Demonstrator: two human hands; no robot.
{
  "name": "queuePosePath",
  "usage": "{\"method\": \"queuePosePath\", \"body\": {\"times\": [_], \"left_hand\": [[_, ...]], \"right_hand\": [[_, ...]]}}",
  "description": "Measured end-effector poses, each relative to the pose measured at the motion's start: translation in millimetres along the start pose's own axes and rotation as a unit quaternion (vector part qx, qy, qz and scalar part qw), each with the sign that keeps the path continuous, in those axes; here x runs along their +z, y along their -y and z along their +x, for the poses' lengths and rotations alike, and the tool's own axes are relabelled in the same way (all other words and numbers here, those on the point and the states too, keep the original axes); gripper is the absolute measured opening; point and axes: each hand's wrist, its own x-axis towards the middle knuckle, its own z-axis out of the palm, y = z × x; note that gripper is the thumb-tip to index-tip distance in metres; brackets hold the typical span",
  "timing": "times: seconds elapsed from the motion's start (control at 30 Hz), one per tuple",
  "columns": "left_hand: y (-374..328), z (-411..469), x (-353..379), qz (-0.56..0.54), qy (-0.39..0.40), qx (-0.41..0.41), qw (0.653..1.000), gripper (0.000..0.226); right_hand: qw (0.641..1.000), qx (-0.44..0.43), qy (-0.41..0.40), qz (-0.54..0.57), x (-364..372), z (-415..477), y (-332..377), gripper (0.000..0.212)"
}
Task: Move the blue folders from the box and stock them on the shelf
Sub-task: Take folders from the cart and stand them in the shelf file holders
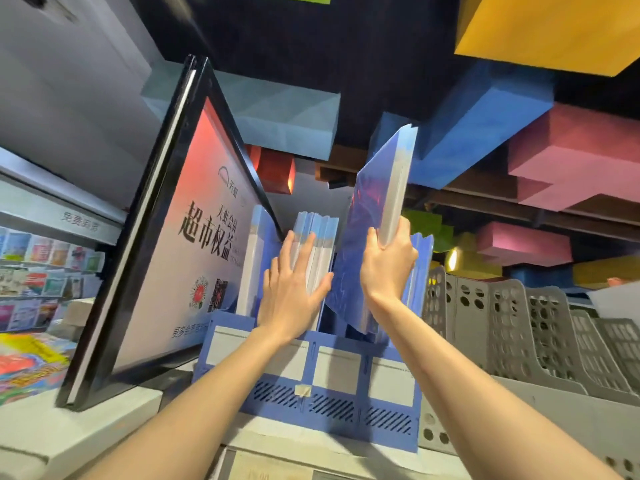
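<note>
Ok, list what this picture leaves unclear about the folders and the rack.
Head view only:
- Held folder: its bottom is hidden behind the right hand and the rack wall, so whether it sits in a slot is unknown.
- Standing folders: the left hand covers them; count unclear.
- Box: outside the frame.
- Label below the rack: cut off by the bottom edge.

Bare forearms; bare left hand [294, 289], right hand [388, 271].

One blue folder [377, 216] tilted over the file rack [332, 410], more blue folders [317, 237] upright in its slots
</note>
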Motion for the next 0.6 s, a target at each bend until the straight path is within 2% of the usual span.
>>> {"method": "queuePosePath", "body": {"times": [0.6], "left_hand": [[6, 0, 4, 0.011, -0.009, 0.025, 1.000, 0.058]], "right_hand": [[0.997, 0.035, 0.030, 0.059, 39, -20, -43, 0.025]]}}
